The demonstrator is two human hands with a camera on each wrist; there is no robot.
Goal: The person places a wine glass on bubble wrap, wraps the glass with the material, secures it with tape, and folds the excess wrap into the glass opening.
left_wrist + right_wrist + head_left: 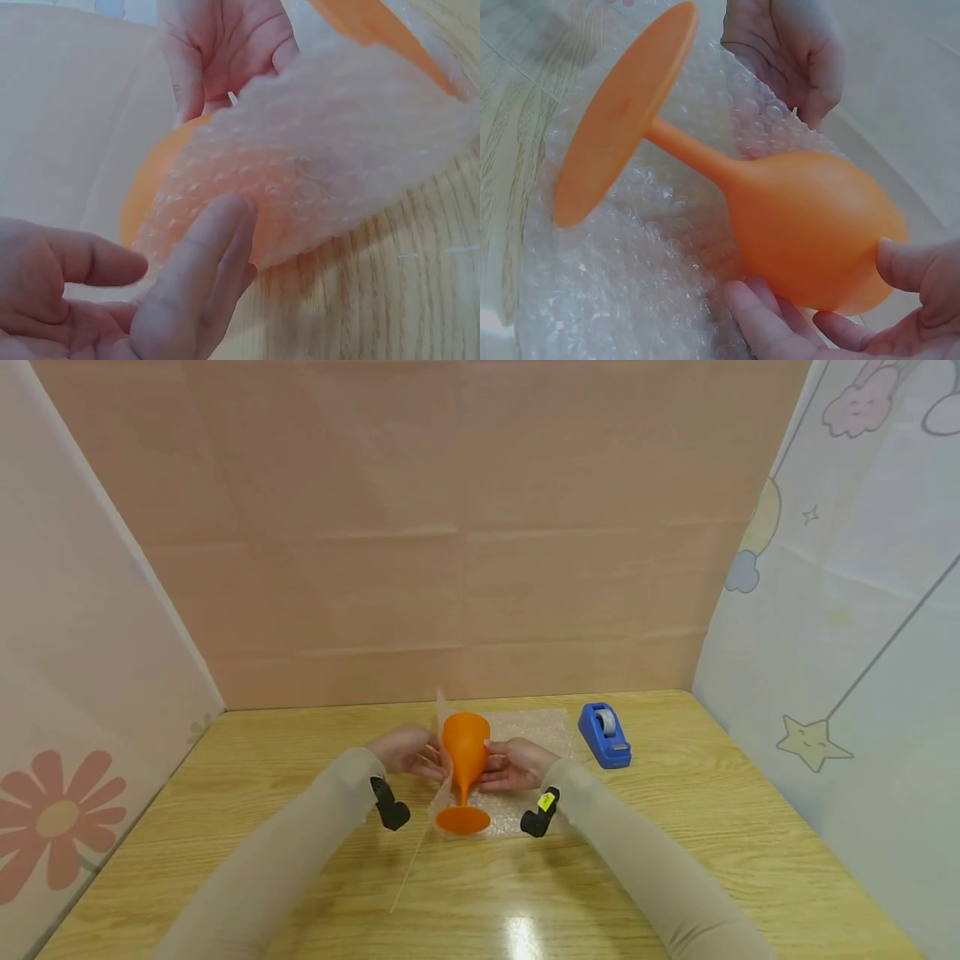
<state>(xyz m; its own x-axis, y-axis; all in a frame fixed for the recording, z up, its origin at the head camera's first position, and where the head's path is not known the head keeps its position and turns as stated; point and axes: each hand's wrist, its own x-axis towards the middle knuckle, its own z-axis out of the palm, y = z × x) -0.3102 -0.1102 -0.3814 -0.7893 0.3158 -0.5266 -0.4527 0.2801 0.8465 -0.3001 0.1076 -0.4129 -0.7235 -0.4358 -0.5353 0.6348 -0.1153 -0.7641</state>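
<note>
An orange plastic wine goblet [467,745] lies on its side over a sheet of clear bubble wrap [528,727], its round foot toward me. My right hand [522,762] holds the bowl, thumb on its side near the rim and fingers curled along its underside, as the right wrist view shows. At the left, the wrap's edge stands raised against the bowl. My left hand [187,285] presses straight fingers on the outside of this raised flap [352,157], its thumb apart from them. Through the wrap the orange bowl shows faintly.
A blue tape dispenser [606,739] with a roll of tape stands to the right, beyond my right hand. The wooden table [720,802] meets a plain pinkish wall covering [465,527] at the back and patterned panels at both sides.
</note>
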